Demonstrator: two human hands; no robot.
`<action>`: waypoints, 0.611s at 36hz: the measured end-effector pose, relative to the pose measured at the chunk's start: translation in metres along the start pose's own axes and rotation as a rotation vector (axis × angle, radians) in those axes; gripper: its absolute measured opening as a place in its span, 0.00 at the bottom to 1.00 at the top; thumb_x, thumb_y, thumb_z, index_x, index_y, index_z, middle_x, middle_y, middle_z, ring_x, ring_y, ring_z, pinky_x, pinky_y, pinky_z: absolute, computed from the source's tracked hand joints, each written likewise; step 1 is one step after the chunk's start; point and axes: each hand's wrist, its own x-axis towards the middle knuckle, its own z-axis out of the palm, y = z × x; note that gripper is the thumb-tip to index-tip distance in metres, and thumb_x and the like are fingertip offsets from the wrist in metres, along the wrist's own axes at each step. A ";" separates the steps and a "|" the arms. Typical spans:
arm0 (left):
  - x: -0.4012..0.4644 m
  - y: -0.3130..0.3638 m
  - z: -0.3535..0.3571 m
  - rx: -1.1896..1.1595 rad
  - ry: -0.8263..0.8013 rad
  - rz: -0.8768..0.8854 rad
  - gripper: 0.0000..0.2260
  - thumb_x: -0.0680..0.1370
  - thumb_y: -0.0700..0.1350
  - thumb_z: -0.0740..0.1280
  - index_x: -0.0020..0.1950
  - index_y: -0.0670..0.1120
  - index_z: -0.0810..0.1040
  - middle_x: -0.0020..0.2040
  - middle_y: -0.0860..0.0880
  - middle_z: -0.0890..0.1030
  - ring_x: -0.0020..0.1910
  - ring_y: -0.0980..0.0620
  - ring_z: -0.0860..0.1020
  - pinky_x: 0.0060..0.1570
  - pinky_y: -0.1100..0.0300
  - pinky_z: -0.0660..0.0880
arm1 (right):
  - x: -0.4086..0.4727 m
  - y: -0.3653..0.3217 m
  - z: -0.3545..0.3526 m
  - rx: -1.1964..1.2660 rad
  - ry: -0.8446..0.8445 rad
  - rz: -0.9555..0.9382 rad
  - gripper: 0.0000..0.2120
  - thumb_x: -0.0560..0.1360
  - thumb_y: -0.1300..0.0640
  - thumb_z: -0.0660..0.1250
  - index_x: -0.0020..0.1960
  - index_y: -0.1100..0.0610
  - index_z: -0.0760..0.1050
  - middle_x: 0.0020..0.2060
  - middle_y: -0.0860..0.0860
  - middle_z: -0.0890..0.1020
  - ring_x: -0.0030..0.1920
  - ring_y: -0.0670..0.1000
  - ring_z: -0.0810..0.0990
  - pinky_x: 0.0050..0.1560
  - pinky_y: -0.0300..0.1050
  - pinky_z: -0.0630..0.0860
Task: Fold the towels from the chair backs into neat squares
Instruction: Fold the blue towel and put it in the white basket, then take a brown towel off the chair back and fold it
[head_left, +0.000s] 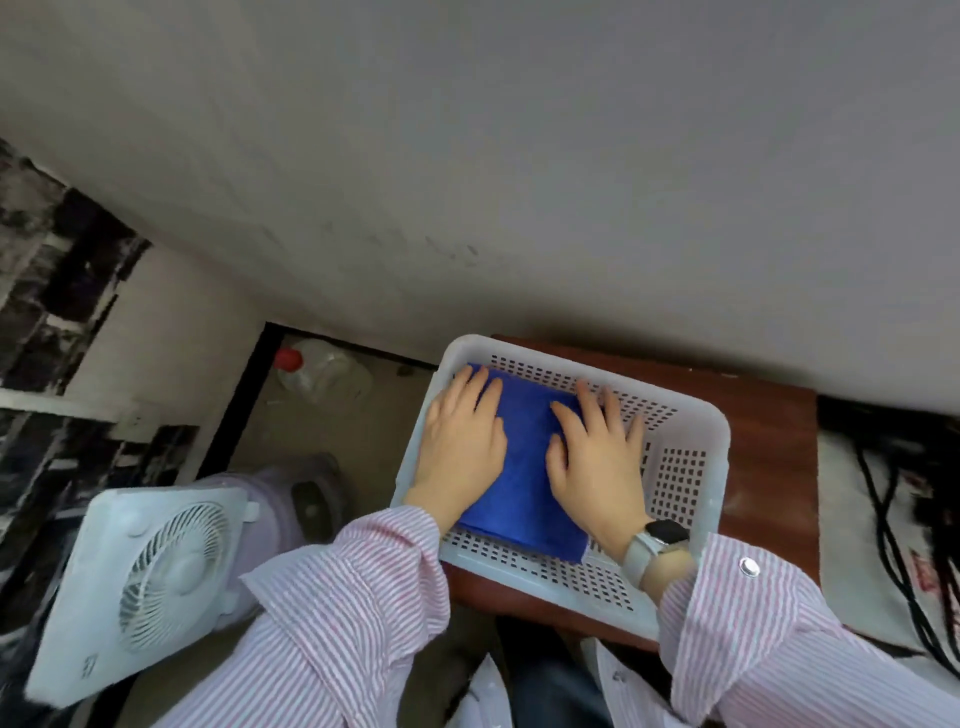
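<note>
My left hand (460, 441) and right hand (597, 457), fingers flat and released, press the folded blue towel (524, 467) beneath them into the white perforated basket (675, 467), flattening its square.

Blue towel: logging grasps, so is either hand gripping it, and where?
Neither grips. Left hand and right hand press flat on the folded blue towel in the basket.

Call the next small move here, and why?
Probably lift both hands straight up and off. The blue towel already lies folded flat in the white basket, with the left hand and right hand pressing it, fingers spread. It looks square and settled, so nothing more seems needed.
</note>
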 end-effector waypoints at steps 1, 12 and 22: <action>-0.008 -0.001 -0.012 -0.042 0.062 -0.028 0.21 0.79 0.44 0.57 0.72 0.44 0.62 0.73 0.46 0.64 0.73 0.49 0.58 0.70 0.53 0.56 | -0.001 -0.006 -0.009 0.035 0.040 -0.017 0.20 0.72 0.53 0.53 0.58 0.57 0.76 0.64 0.60 0.74 0.65 0.64 0.70 0.62 0.69 0.64; -0.183 -0.070 -0.088 -0.229 0.370 -0.539 0.18 0.79 0.45 0.57 0.69 0.46 0.67 0.67 0.49 0.71 0.67 0.51 0.66 0.66 0.56 0.61 | -0.063 -0.146 -0.042 0.326 -0.099 -0.449 0.16 0.77 0.59 0.56 0.63 0.57 0.71 0.55 0.54 0.79 0.56 0.55 0.75 0.54 0.51 0.73; -0.482 -0.098 -0.083 -0.350 0.638 -1.020 0.21 0.75 0.53 0.54 0.61 0.43 0.75 0.60 0.46 0.76 0.60 0.45 0.73 0.61 0.57 0.66 | -0.268 -0.279 0.005 0.295 -0.347 -0.867 0.13 0.75 0.60 0.58 0.58 0.59 0.74 0.53 0.58 0.79 0.55 0.59 0.76 0.53 0.50 0.72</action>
